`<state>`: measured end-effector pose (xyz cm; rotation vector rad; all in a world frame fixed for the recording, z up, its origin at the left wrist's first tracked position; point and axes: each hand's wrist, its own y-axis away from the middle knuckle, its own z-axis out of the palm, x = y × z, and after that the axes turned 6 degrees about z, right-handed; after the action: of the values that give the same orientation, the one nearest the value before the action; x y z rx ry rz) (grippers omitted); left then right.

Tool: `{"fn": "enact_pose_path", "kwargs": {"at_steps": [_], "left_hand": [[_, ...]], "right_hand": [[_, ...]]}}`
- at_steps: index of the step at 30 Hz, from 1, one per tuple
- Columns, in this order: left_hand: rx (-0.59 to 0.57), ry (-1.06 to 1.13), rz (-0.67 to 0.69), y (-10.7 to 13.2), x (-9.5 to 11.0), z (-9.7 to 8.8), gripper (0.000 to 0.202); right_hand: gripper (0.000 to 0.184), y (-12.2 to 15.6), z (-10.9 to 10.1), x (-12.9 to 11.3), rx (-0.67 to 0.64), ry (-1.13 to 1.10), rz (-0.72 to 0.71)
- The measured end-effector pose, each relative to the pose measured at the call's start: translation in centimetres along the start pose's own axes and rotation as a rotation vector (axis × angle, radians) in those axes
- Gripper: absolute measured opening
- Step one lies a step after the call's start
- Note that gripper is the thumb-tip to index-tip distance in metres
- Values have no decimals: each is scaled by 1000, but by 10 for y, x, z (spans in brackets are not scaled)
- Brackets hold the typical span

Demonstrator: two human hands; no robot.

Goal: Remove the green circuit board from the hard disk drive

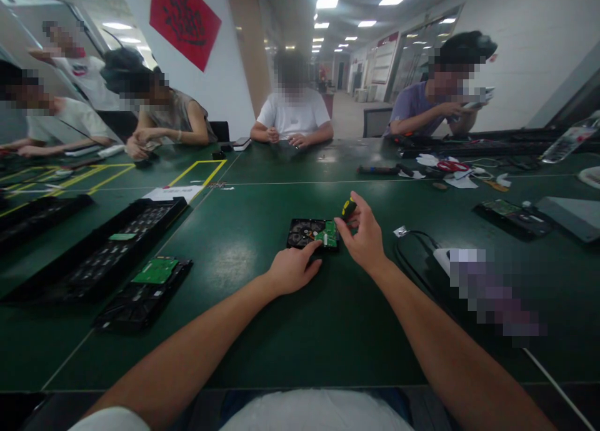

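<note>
A hard drive [304, 231] lies on the table in front of me, its green circuit board facing up. My left hand [293, 270] rests at its near edge, index finger stretched onto the board and thumb apart. In my right hand [363, 237], just right of the drive, is a short screwdriver [348, 207] with a black and yellow handle, pinched between the fingers. The handle leans; I cannot make out the tip. Another hard drive [145, 290] with a green board lies to the left, apart from both hands.
Long black trays [100, 250] stand at the left. On the right lie a cable-connected phone [487, 287], partly blurred, another hard drive [513, 218] and a grey box [574, 218]. A black tool [377, 170], scraps and a bottle [567, 140] are farther back. Several people sit opposite.
</note>
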<state>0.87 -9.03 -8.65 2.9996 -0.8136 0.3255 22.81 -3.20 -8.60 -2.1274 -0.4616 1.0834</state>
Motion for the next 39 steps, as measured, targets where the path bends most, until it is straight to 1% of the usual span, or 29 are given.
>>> {"fn": "enact_pose_path", "kwargs": {"at_steps": [4,10,15,18,23,28,31,39], "left_hand": [[-6,8,-1,0,0,-1,58],[-1,-11,0,0,1,0,59],[0,-14,3,1,1,-1,59],[-4,-8,2,1,1,-1,59],[6,-12,3,1,2,-2,58],[4,-24,0,0,1,0,59],[2,-27,1,0,1,0,59],[-4,-12,1,0,1,-2,59]], "right_hand": [[70,0,-1,1,-23,0,-11],[72,0,-1,2,5,4,-2],[69,0,0,1,-22,-25,-2],[71,0,0,2,-9,-48,15],[76,0,0,1,29,-9,0],[72,1,0,2,6,-25,-2],[75,1,0,5,-10,-49,17],[75,-1,-1,1,25,-12,24]]}}
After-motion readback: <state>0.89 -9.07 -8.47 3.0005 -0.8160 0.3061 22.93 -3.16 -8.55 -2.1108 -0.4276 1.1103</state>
